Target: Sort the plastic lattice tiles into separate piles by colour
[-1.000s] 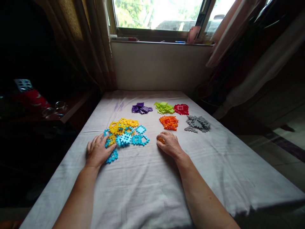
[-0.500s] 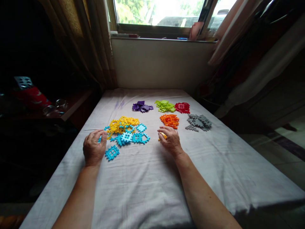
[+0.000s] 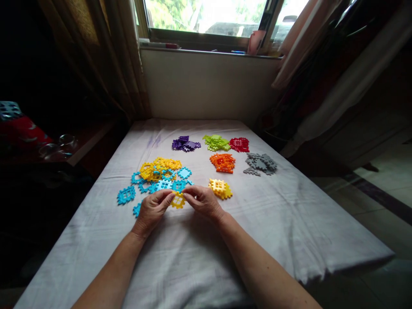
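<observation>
A yellow square interlocking tile (image 3: 178, 200) with a window pattern is pinched between my two hands, above the near part of the cloth. My left hand (image 3: 152, 210) is closed on its left edge, and my right hand (image 3: 203, 200) on its right edge. Just beyond lie loose blue tiles (image 3: 178, 185), partly hidden by my fingers. A single blue tile (image 3: 126, 195) rests to the left. Behind the blue ones is a heap of yellow tiles (image 3: 161, 167). A small stack of yellow tiles (image 3: 219, 188), pale on top, sits right of my right hand.
Across the cloth-covered table (image 3: 273, 227) lie piles of purple tiles (image 3: 186, 144), lime green tiles (image 3: 216, 143), red tiles (image 3: 239, 144), orange tiles (image 3: 222, 163) and grey tiles (image 3: 261, 163). A dark side table with glasses (image 3: 67, 143) stands at the left.
My left hand has moved right and my right hand left, meeting on the yellow tile. The small yellow stack, earlier behind my right hand, now shows. The view has shifted slightly.
</observation>
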Available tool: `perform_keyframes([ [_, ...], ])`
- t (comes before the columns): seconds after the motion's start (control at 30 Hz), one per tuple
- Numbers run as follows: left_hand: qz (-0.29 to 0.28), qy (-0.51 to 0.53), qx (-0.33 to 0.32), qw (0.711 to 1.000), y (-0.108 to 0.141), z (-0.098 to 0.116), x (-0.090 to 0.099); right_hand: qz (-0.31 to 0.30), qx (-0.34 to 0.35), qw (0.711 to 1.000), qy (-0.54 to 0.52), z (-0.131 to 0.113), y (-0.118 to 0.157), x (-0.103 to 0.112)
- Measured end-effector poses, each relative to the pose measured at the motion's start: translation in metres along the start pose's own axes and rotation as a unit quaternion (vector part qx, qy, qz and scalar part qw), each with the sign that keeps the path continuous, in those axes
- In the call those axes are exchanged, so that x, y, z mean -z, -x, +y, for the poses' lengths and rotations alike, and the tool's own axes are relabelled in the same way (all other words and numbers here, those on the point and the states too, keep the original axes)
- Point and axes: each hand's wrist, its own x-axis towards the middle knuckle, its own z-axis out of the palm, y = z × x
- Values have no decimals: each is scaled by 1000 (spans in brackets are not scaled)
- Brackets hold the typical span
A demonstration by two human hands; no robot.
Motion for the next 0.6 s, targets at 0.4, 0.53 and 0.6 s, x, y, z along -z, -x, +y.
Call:
perform_keyframes([
  [0.4, 16, -310, -158, 937, -7, -17, 20, 38, -122, 973, 193, 27, -5, 92],
  [0.53, -47, -401, -144, 904, -4, -25, 16, 18, -144, 965, 217, 34, -4, 99],
  [0.6, -66, -420, -136, 895, -2, -27, 16, 25, -152, 961, 230, 37, -4, 99],
])
